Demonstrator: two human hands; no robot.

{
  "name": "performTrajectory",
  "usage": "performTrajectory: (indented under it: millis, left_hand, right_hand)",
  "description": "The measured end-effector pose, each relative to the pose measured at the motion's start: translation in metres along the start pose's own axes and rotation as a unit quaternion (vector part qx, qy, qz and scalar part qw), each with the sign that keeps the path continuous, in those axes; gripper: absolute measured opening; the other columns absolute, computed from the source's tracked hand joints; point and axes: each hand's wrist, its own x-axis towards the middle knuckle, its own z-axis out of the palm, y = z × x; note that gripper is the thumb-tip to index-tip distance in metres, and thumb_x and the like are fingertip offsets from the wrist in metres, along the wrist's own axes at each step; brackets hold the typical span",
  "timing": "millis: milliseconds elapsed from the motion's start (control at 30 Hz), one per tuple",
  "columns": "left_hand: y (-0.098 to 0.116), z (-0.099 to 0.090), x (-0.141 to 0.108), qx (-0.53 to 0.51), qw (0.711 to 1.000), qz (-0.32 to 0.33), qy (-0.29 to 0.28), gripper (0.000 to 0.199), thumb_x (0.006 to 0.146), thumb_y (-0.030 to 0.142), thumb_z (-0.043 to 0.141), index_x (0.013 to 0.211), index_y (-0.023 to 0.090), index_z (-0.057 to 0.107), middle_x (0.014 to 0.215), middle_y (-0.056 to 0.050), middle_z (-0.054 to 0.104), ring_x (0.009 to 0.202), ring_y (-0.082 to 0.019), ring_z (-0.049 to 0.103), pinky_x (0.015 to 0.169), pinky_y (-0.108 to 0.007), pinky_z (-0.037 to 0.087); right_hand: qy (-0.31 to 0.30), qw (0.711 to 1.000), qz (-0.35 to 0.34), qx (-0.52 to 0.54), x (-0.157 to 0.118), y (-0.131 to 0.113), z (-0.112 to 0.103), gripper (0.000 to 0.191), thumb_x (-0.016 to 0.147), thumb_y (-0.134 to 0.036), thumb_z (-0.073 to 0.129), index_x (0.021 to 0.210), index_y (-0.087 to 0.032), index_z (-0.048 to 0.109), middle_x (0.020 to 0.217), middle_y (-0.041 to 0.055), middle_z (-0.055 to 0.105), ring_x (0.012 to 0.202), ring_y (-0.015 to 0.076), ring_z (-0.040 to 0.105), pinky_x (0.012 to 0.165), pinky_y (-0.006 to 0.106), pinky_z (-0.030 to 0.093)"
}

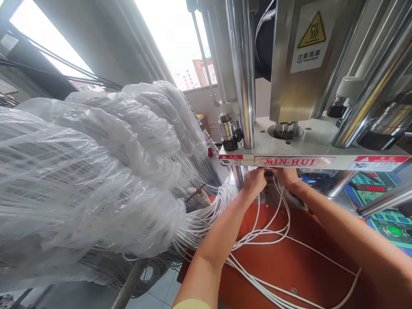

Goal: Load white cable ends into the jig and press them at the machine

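Observation:
Both hands reach under the front edge of a machine plate (238, 160) labelled MIN-HUI. My left hand (255, 180) is at the left of the opening, its fingertips partly hidden by the plate. Just right of it, my right hand (286, 176) has its fingers largely hidden beneath the label. White cables (285, 231) run up from the orange-brown table surface (267, 262) and end between the two hands. What the fingertips grip is too small and covered to make out.
Large cable bundles in clear plastic (96, 171) fill the left side. Metal columns (241, 77) rise above the plate beside a housing with a high-temperature label (309, 38). A control panel (386, 210) with a red display and green button is at right.

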Motion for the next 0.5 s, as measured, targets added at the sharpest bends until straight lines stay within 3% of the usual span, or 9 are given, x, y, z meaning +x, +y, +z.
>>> performTrajectory:
  millis: [167,333,500]
  left_hand:
    - [0.0009,0.0076,-0.0004,-0.016,1.0,-0.004,0.018,0.043,0.089,0.018,0.048,0.13,0.025,0.058,0.097,-0.01,0.072,0.093,-0.023,0.068,0.08,-0.032,0.05]
    - [-0.0039,0.0098,0.0001,-0.088,0.994,-0.052,0.038,0.039,0.088,0.018,0.051,0.121,0.03,0.065,0.101,-0.007,0.073,0.096,-0.022,0.067,0.082,-0.03,0.049]
    - [-0.0022,0.008,-0.0012,-0.071,0.995,-0.066,0.04,0.036,0.087,0.02,0.051,0.117,0.028,0.067,0.094,-0.007,0.073,0.092,-0.022,0.068,0.079,-0.029,0.048]
  right_hand:
    - [0.007,1.0,-0.019,0.01,0.003,0.0005,-0.0007,0.036,0.088,-0.045,0.052,0.109,-0.021,0.07,0.099,0.0111,0.071,0.098,0.0295,0.06,0.087,0.039,0.044]
    - [0.012,1.0,-0.015,0.007,0.0039,-0.0031,0.002,0.037,0.088,-0.044,0.053,0.11,-0.02,0.069,0.099,0.0126,0.071,0.099,0.0309,0.061,0.087,0.04,0.044]
    - [0.004,1.0,-0.001,0.004,0.0065,-0.0043,0.0061,0.039,0.088,-0.043,0.053,0.115,-0.019,0.067,0.105,0.0142,0.069,0.102,0.0325,0.059,0.087,0.041,0.044]
